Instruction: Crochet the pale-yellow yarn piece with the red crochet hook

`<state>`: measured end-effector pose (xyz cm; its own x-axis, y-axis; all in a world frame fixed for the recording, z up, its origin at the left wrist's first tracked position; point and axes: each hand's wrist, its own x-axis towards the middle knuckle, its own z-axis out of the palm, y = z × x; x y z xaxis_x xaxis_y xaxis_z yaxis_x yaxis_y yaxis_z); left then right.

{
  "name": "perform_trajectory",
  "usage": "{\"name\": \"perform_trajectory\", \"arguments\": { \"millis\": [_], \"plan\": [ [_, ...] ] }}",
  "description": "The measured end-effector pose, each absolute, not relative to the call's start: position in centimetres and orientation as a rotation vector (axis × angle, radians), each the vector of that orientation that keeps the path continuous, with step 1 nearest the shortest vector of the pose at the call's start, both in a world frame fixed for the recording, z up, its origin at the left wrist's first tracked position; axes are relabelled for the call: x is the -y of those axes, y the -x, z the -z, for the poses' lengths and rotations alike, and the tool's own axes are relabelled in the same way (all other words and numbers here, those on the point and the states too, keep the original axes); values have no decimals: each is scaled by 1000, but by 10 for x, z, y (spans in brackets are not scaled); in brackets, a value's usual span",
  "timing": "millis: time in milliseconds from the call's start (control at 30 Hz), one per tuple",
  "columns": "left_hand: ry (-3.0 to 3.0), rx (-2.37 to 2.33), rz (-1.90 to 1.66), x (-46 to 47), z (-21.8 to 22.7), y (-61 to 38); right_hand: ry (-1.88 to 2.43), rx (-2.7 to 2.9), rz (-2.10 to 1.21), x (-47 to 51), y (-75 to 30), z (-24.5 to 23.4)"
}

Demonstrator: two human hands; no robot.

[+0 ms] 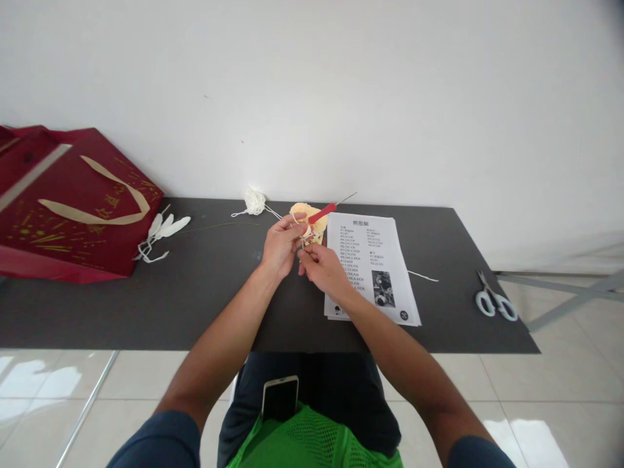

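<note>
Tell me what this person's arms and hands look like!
Both the five-fingered left hand and five-fingered right hand are bare, without gloves. I see no watch or bracelet. Short, dark navy-blue fabric sleeves end above the bare, tapering forearms.

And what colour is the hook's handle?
The handle is red; the head view shows it best.

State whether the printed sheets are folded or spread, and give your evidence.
Spread: the printed sheets lie flat on the dark table, the top page's printed side facing up, no fold showing.
</note>
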<state>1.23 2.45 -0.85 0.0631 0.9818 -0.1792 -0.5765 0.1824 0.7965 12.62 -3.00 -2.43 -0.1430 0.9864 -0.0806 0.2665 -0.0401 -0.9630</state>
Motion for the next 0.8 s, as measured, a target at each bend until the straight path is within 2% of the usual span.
{"name": "perform_trajectory", "arguments": {
  "millis": [200, 333, 500, 667, 800],
  "plan": [
    [-642, -851, -1277, -20, 7, -18, 1232, 1726, -1011, 41, -126, 10],
    [-708, -851, -1265, -16, 5, -19, 1130, 1848, -978, 40, -134, 7],
    [-768, -917, -1331, -22, 9, -14, 1257, 1877, -873, 38, -134, 7],
    [-861, -894, -1459, -30, 12, -6, 1394, 1604, -843, 29, -139, 7],
    [-993, -901, -1362, -25, 13, -8, 1198, 1187, -1086, 19, -145, 7]
  ]
}}
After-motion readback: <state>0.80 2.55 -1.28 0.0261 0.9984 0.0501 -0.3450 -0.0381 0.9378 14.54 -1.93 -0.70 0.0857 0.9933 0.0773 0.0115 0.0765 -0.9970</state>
